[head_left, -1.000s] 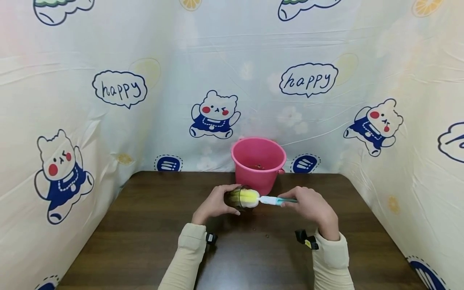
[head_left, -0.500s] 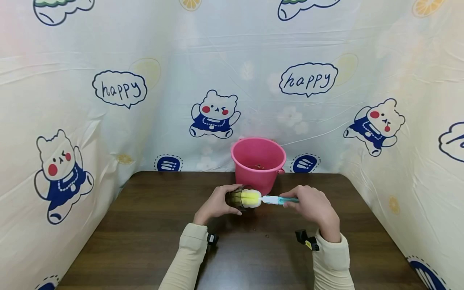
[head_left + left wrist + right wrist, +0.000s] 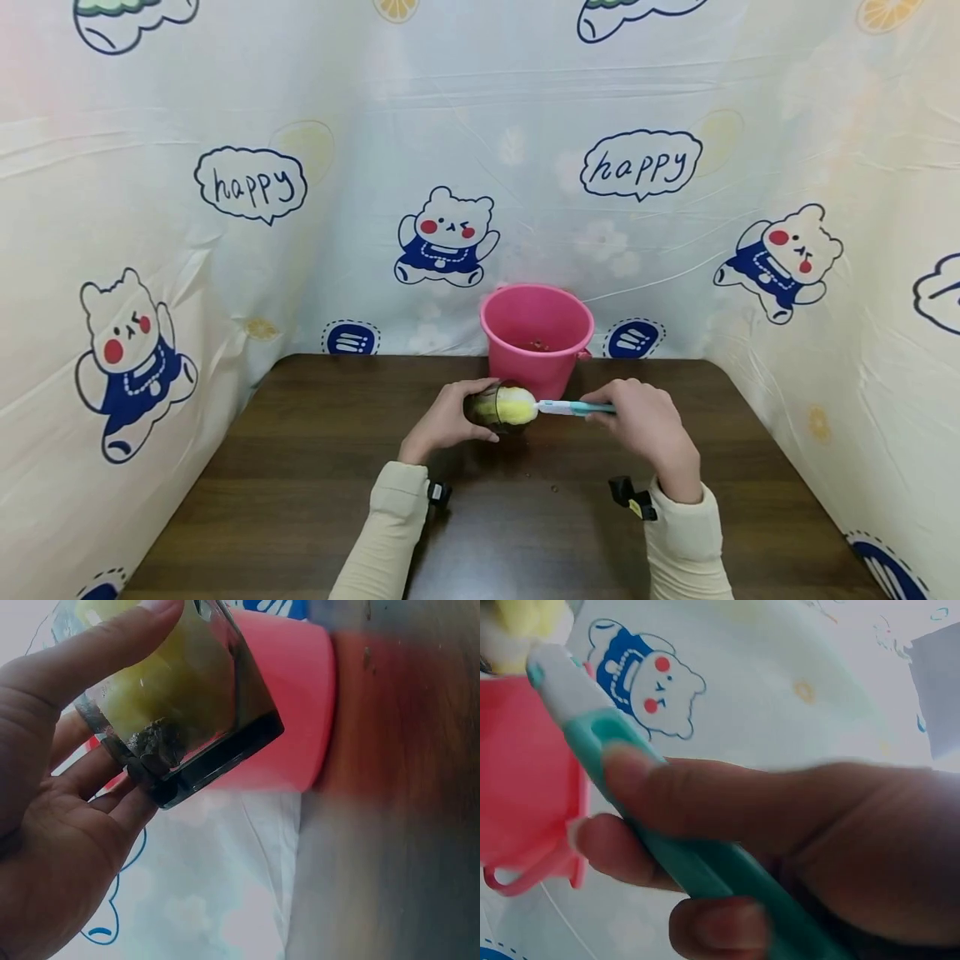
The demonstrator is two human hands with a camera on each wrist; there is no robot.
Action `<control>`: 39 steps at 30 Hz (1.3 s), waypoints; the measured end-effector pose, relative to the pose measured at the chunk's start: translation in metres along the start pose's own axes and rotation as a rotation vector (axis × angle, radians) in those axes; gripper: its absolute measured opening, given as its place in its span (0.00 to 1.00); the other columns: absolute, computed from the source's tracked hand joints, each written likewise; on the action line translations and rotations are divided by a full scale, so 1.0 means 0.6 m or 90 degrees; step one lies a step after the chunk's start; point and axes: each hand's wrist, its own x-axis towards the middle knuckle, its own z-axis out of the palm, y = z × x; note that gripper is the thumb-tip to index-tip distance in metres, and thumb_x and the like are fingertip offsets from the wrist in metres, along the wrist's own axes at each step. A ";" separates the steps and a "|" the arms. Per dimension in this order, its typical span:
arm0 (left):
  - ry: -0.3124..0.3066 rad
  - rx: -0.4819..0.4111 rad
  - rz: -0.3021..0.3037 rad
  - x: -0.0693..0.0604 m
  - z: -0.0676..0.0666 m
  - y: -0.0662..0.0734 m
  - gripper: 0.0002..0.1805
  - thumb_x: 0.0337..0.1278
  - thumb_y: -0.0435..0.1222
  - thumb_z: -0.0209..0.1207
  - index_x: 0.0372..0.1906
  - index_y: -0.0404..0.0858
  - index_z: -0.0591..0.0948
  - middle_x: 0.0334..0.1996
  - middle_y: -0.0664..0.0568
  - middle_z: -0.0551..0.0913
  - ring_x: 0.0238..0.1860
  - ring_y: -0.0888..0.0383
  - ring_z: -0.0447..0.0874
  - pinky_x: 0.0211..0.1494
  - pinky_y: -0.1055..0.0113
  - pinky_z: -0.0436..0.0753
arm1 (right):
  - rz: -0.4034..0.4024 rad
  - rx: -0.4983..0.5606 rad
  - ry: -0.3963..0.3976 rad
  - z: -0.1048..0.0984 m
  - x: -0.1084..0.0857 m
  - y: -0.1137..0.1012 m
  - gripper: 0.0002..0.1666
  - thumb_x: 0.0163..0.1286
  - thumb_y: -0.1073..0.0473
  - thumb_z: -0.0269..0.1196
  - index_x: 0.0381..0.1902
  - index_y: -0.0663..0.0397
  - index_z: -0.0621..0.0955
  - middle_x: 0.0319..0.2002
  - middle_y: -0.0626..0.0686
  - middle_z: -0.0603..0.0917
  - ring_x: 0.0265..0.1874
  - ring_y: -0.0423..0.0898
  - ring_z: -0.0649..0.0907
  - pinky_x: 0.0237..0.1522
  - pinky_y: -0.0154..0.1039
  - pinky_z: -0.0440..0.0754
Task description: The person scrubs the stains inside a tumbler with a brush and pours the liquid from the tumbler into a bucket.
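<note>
My left hand (image 3: 447,417) grips a dark see-through cup (image 3: 225,742) that lies tilted on its side above the table, its mouth to the right. Inside the cup sits the yellow and white sponge head of a bottle brush (image 3: 516,406), part of it sticking out of the mouth. Thumb and fingers of my right hand (image 3: 643,425) curl round the brush's teal handle (image 3: 682,862). In the left wrist view the sponge shows yellow through the cup wall, above the thick dark base.
Just behind the cup stands a pink bucket (image 3: 525,358) with small bits inside. Small drops dot the brown table (image 3: 315,500). A printed cloth (image 3: 337,250) hangs round the back and sides.
The brush and cup shift slightly right, then back left. The brush head now shows more white on top, its handle more level. Both hands keep their hold.
</note>
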 end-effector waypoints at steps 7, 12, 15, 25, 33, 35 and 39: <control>0.025 0.003 -0.010 -0.004 -0.007 -0.001 0.48 0.38 0.34 0.82 0.71 0.42 0.75 0.67 0.51 0.78 0.67 0.50 0.75 0.70 0.50 0.75 | 0.008 0.082 -0.071 -0.010 -0.004 0.012 0.17 0.68 0.55 0.70 0.53 0.52 0.89 0.26 0.45 0.81 0.23 0.43 0.74 0.23 0.38 0.72; 0.031 0.007 -0.009 -0.007 -0.009 0.000 0.48 0.38 0.34 0.82 0.71 0.41 0.75 0.66 0.51 0.79 0.67 0.50 0.75 0.70 0.50 0.75 | 0.011 0.046 -0.041 -0.009 -0.005 0.018 0.17 0.66 0.55 0.71 0.53 0.50 0.89 0.27 0.45 0.83 0.23 0.43 0.73 0.22 0.37 0.71; 0.034 0.005 -0.006 -0.006 -0.010 0.001 0.47 0.37 0.33 0.82 0.71 0.41 0.76 0.66 0.51 0.79 0.67 0.49 0.75 0.69 0.50 0.76 | 0.011 0.028 -0.017 -0.011 -0.007 0.019 0.16 0.65 0.56 0.72 0.52 0.48 0.90 0.25 0.45 0.82 0.21 0.42 0.71 0.21 0.37 0.68; 0.038 -0.001 0.007 -0.004 -0.010 0.003 0.48 0.36 0.33 0.83 0.71 0.40 0.76 0.66 0.51 0.79 0.66 0.50 0.76 0.69 0.50 0.76 | -0.022 -0.021 0.035 0.005 0.007 0.009 0.12 0.63 0.56 0.74 0.45 0.45 0.92 0.23 0.43 0.83 0.20 0.41 0.71 0.20 0.36 0.69; 0.038 0.019 0.007 -0.005 -0.012 0.003 0.48 0.38 0.35 0.82 0.71 0.41 0.75 0.66 0.49 0.79 0.66 0.48 0.75 0.69 0.49 0.76 | -0.044 0.034 -0.009 0.007 0.010 0.006 0.17 0.66 0.55 0.72 0.53 0.42 0.89 0.22 0.42 0.81 0.21 0.41 0.71 0.22 0.36 0.69; 0.047 0.020 0.000 -0.007 -0.017 0.005 0.48 0.37 0.34 0.83 0.70 0.40 0.76 0.66 0.50 0.79 0.66 0.47 0.75 0.70 0.48 0.75 | -0.021 0.040 -0.013 0.004 0.008 0.010 0.18 0.67 0.55 0.71 0.55 0.42 0.89 0.20 0.44 0.78 0.20 0.42 0.70 0.22 0.36 0.68; 0.048 0.028 0.005 -0.007 -0.022 0.006 0.48 0.35 0.32 0.83 0.69 0.39 0.77 0.66 0.49 0.80 0.67 0.47 0.75 0.70 0.47 0.75 | 0.004 0.061 -0.063 0.004 0.007 0.015 0.16 0.68 0.56 0.70 0.54 0.44 0.89 0.25 0.45 0.82 0.23 0.42 0.73 0.24 0.38 0.70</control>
